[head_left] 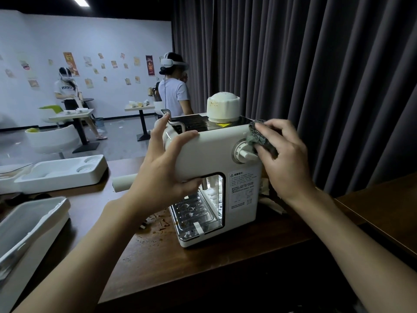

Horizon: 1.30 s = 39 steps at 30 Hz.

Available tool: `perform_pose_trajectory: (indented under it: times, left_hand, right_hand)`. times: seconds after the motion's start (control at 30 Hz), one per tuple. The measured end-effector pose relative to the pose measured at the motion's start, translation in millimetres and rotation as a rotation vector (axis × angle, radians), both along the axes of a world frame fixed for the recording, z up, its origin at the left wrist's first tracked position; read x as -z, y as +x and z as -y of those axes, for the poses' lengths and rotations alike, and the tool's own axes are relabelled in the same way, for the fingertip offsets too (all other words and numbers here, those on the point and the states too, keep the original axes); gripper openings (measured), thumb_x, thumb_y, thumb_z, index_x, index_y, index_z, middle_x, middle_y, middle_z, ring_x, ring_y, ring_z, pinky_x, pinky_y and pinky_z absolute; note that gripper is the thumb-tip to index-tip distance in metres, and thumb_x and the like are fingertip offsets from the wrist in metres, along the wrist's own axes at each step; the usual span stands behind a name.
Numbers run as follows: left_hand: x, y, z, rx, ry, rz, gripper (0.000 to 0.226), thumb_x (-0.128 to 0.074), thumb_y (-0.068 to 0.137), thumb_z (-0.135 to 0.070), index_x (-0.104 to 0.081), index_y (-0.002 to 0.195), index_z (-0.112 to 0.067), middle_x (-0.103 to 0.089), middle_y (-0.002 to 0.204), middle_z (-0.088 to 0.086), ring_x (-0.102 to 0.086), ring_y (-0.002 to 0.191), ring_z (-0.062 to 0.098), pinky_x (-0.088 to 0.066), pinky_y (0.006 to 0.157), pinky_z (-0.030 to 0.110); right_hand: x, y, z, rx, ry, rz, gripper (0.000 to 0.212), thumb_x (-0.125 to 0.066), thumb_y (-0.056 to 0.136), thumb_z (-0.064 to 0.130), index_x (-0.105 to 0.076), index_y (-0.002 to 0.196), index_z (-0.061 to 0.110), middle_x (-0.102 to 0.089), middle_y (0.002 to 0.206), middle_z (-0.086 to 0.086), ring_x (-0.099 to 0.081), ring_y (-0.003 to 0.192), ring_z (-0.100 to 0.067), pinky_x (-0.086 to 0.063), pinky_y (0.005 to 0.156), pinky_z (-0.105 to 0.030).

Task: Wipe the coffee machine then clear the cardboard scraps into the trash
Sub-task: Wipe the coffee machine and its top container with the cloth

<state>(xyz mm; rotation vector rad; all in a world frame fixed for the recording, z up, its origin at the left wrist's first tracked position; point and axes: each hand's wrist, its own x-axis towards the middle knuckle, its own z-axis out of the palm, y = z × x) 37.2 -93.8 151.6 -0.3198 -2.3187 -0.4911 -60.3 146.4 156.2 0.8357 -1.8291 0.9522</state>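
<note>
Dark wooden worktop [180,267] fills the near edge, with brown scraps [161,223] scattered just left of the coffee machine [212,152], which stands upright near the middle. Left hand [158,172] clamps round the machine's upper left body, thumb beneath and fingers over the top. Right hand [286,161] pinches a dark cloth [259,134] against the top right corner, just above the dial [241,153]. That glossy plastic shell looks slippery and fairly light, so steadying it by the body, not the dial or the stained cap [223,107] farther back, seems wise.
</note>
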Motion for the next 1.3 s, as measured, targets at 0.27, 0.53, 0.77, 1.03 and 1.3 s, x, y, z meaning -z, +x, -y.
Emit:
perform_pose_trajectory:
  times: [0.27,0.53,0.77,1.03,1.3]
  left_hand:
    - [-1.4,2.8,10.7,0.027,-0.041,-0.019,0.091,-0.087,0.067,-0.035,-0.031,0.138,-0.030,-0.003,0.161,0.002,-0.021,0.146,0.031,-0.043,0.102,0.041]
    - [-1.8,4.9,16.7,0.065,-0.038,-0.001,0.096,-0.090,0.066,-0.035,-0.026,0.137,-0.027,-0.003,0.163,0.001,-0.013,0.148,0.015,-0.037,0.107,0.035]
    - [-3.2,6.4,21.4,0.082,-0.026,0.015,0.095,-0.088,0.067,-0.036,-0.027,0.140,-0.029,-0.004,0.164,-0.003,-0.008,0.150,0.006,-0.042,0.108,0.042]
    - [-2.5,5.3,23.7,0.078,-0.034,0.014,0.097,-0.090,0.066,-0.034,-0.028,0.140,-0.028,-0.003,0.165,-0.003,-0.016,0.152,0.017,-0.041,0.105,0.037]
    - [-10.1,9.6,29.5,0.118,-0.020,0.076,0.097,-0.091,0.064,-0.035,-0.031,0.141,-0.030,-0.002,0.164,-0.011,-0.018,0.150,0.010,-0.032,0.105,0.014]
  right_hand:
    - [-5.4,23.8,27.7,-0.004,0.136,-0.085,0.047,-0.077,0.075,-0.002,-0.066,0.121,0.004,-0.064,0.112,-0.011,-0.062,0.107,-0.028,-0.052,0.095,-0.041]
    - [32.4,37.1,39.0,0.078,0.267,-0.208,0.047,-0.073,0.074,-0.006,-0.065,0.120,0.000,-0.064,0.109,-0.016,-0.063,0.100,-0.031,-0.052,0.095,-0.036]
    - [26.8,38.8,51.2,-0.006,0.146,-0.104,0.048,-0.069,0.078,0.000,-0.062,0.125,0.002,-0.061,0.112,-0.016,-0.062,0.101,-0.033,-0.055,0.087,-0.046]
    - [34.7,52.6,68.1,-0.002,0.215,-0.177,0.045,-0.068,0.076,-0.006,-0.066,0.120,0.001,-0.061,0.114,-0.016,-0.060,0.100,-0.033,-0.053,0.089,-0.043]
    - [-0.5,53.0,79.8,-0.013,0.092,-0.120,0.045,-0.068,0.079,-0.003,-0.064,0.124,0.004,-0.060,0.119,-0.012,-0.057,0.109,-0.031,-0.046,0.098,-0.039]
